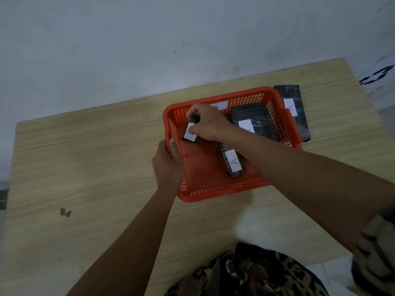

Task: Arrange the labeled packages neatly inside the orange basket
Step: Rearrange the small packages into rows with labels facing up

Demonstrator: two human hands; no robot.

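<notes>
The orange basket point(222, 190) stands on a wooden table, right of centre. My left hand point(167, 163) grips its left rim. My right hand point(205, 121) reaches into the basket's far left corner and is closed on a small dark package point(189, 134) with a white label. Inside lie a small package labelled A point(233, 161) near the middle and a large black package point(254, 121) at the right. Another white label point(220, 105) shows at the basket's back wall. Outside, against the right wall, lies a long black package labelled A point(294, 110).
The wooden table point(85, 157) stretches left and toward me; its far edge meets a pale wall. A small dark scrap point(65, 212) lies on the table at the left. Patterned clothing point(245, 272) fills the bottom of the view.
</notes>
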